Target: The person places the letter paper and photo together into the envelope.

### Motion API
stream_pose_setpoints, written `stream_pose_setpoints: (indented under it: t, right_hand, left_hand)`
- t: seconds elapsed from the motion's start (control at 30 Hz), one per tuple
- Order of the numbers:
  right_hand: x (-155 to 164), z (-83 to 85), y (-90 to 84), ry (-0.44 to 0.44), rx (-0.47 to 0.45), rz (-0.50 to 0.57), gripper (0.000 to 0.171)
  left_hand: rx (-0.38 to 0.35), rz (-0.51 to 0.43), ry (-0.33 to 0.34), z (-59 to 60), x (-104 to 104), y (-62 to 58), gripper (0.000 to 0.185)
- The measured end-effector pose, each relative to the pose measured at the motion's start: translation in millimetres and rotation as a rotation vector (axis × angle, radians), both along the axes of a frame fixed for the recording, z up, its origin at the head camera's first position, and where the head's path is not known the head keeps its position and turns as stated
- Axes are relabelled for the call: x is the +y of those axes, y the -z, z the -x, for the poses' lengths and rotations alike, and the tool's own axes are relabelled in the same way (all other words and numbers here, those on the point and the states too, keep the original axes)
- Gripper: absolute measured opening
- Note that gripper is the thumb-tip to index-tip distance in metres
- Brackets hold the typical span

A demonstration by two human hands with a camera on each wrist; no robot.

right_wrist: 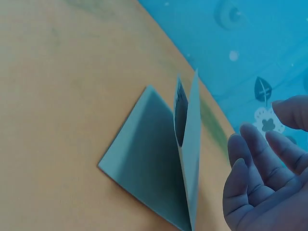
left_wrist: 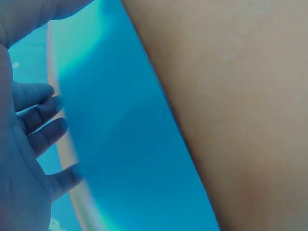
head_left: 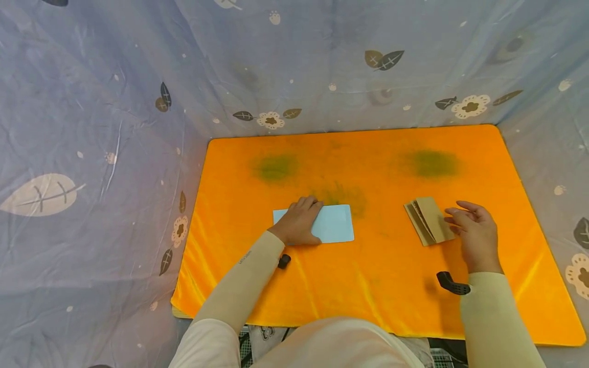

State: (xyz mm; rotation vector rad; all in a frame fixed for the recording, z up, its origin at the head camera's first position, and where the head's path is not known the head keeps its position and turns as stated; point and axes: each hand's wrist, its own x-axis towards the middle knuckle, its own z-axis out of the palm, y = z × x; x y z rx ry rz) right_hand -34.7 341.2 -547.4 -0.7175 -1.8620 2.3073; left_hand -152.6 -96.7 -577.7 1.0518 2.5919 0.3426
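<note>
A light blue rectangular piece, like an envelope or folded paper (head_left: 335, 224), lies left of the middle of the table. My left hand (head_left: 300, 222) rests across its left part with fingers extended, hiding some of it; the fingers (left_wrist: 45, 137) reach along its edge in the left wrist view. Further right, a brown folded card (head_left: 430, 221) sits partly unfolded, one panel flat and another raised, with a loose inner fold showing in the right wrist view. Just to its right is my right hand (head_left: 476, 232), its fingers loosely bent and holding nothing, fingertips close to the card's raised panel.
An orange cloth (head_left: 368, 276) with greenish smudges covers the table. Patterned grey-blue curtains (head_left: 322, 66) hang behind it and on both sides. Black wrist-camera pieces (head_left: 453, 284) stick out by each forearm.
</note>
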Motion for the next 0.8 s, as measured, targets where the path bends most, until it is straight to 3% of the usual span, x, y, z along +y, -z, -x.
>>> stream_pose_setpoints:
  t: [0.27, 0.8]
  right_hand:
    - [2.9, -1.3, 2.2, 0.01, -0.003, 0.029, 0.035]
    - [8.8, -2.0, 7.6, 0.022, -0.015, 0.027, 0.036]
  left_hand:
    - [-0.007, 0.046, -0.014, -4.4, 0.6, 6.3, 0.113]
    - [-0.011, 0.061, -0.05, -8.6, 6.1, 1.8, 0.1]
